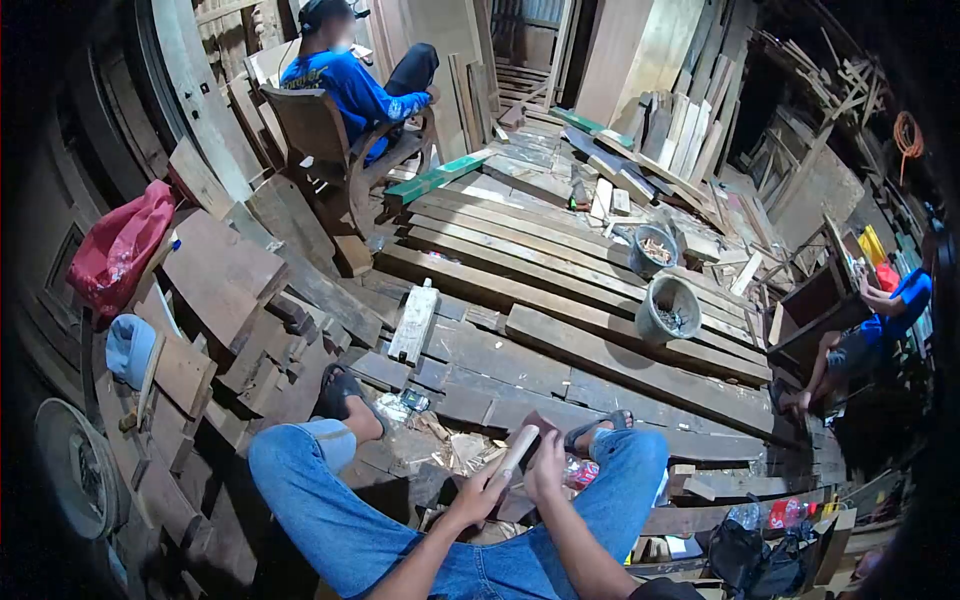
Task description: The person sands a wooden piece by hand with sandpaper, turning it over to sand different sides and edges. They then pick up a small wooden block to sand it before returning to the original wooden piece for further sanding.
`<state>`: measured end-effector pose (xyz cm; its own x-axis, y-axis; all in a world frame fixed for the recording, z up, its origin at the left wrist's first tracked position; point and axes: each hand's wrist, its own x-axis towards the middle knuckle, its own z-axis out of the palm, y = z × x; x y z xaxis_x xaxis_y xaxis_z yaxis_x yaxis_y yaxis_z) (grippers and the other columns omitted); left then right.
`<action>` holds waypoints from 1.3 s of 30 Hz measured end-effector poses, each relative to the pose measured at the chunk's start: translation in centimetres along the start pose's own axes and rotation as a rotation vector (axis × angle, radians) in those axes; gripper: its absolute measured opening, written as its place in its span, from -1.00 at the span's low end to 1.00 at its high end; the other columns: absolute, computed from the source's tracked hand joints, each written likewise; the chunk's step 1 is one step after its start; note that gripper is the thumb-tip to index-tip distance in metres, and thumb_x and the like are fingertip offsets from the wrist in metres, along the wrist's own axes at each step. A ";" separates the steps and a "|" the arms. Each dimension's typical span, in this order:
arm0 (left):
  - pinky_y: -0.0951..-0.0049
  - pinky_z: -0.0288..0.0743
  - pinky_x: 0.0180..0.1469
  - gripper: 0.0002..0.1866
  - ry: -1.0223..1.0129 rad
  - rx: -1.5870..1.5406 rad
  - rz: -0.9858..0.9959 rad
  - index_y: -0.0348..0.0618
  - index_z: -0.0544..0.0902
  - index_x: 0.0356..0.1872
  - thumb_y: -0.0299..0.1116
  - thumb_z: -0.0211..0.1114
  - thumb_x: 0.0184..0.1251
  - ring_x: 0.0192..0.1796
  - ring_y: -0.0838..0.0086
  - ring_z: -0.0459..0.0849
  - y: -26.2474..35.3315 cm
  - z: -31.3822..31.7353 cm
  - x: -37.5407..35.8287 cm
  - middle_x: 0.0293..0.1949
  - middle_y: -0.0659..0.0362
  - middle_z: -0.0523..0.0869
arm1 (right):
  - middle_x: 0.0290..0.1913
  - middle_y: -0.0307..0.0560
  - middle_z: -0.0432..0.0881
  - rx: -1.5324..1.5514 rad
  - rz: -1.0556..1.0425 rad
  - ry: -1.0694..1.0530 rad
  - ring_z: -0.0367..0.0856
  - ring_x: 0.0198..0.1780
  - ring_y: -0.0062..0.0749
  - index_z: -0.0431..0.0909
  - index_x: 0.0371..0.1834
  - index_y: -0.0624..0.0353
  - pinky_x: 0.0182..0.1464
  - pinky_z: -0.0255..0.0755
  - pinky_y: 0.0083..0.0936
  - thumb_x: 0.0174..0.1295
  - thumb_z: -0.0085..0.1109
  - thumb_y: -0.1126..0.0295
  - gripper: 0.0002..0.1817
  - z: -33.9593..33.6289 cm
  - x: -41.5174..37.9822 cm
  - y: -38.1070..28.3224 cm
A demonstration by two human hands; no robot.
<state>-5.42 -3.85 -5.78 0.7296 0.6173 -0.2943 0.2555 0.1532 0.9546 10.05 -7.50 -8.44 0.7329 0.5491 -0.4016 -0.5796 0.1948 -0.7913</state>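
Between my knees, my left hand point(480, 495) is closed round a pale, narrow wooden piece point(518, 450), which points up and away from me. Close on its right, my right hand point(545, 468) is held upright with its fingers bent near the piece's upper end. A brown sheet point(538, 424), perhaps sandpaper, shows at the fingertips of my right hand. The palm side of this hand and the exact grip are partly hidden. Wood scraps point(466, 450) lie on the floor just beyond my hands.
A person in blue sits on a wooden chair point(315, 130) at the upper left; another person sits at the right edge. Long planks point(600, 350) cross the floor ahead, with two buckets point(668, 310) on them. A wooden block point(413, 322) lies beyond my left foot.
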 end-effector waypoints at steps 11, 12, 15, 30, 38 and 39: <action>0.31 0.40 0.40 -0.41 0.012 0.042 0.029 -0.11 0.40 0.53 -0.16 0.17 0.56 0.40 0.27 0.58 -0.2 0.2 0.1 0.37 -0.16 0.59 | 0.09 -0.04 0.66 -0.139 -0.180 0.042 0.60 0.07 -0.38 0.50 0.26 0.27 0.16 0.49 -0.41 0.68 -0.15 0.13 -0.56 -1.5 1.0 1.7; 0.31 0.39 0.41 -0.41 0.052 0.031 0.084 -0.12 0.39 0.53 -0.16 0.17 0.56 0.41 0.27 0.57 -0.6 0.3 0.1 0.38 -0.15 0.58 | 0.06 -0.10 0.64 -0.182 -0.178 0.022 0.63 0.07 -0.39 0.47 0.24 0.20 0.16 0.54 -0.41 0.70 -0.20 0.15 -0.61 -1.6 0.7 1.8; 0.34 0.36 0.44 -0.39 0.013 0.086 0.162 -0.24 0.37 0.52 -0.18 0.17 0.56 0.43 0.24 0.55 -1.8 0.9 0.1 0.40 -0.15 0.56 | 0.06 -0.07 0.64 -0.240 -0.096 0.065 0.65 0.02 -0.37 0.46 0.25 0.22 0.11 0.58 -0.34 0.70 -0.22 0.11 -0.57 -1.4 1.5 -0.2; 0.32 0.34 0.46 -0.36 0.039 0.107 0.061 -0.21 0.37 0.53 -0.13 0.21 0.55 0.47 0.21 0.51 -0.1 0.5 -0.2 0.42 -0.15 0.53 | 0.06 -0.05 0.65 -0.247 -0.055 0.059 0.67 0.09 -0.30 0.45 0.20 0.22 0.24 0.55 -0.30 0.69 -0.20 0.15 -0.62 -1.2 -0.6 0.2; 0.32 0.34 0.46 -0.37 0.026 0.042 0.062 -0.22 0.36 0.53 -0.16 0.20 0.55 0.45 0.25 0.52 2.0 0.2 -0.4 0.41 -0.13 0.55 | -0.37 -0.26 0.52 -0.451 -0.108 0.183 0.55 -0.34 -0.50 0.47 -0.19 0.13 -0.22 0.52 -0.37 0.68 -0.17 0.13 -0.64 -1.2 0.7 0.8; 0.31 0.35 0.45 -0.37 0.045 0.027 0.074 -0.19 0.38 0.53 -0.15 0.21 0.54 0.45 0.26 0.53 2.5 0.1 -0.4 0.40 -0.12 0.57 | -0.34 -0.25 0.53 -0.336 -0.058 0.064 0.39 -0.30 -0.59 0.56 -0.19 0.20 -0.23 0.38 -0.45 0.65 -0.10 0.12 -0.61 -3.2 1.5 2.5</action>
<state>-5.02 -3.84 -3.30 0.7183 0.6600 -0.2200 0.2195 0.0852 0.9719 10.81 -8.81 -12.52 0.7880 0.4911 -0.3714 -0.3946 -0.0602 -0.9169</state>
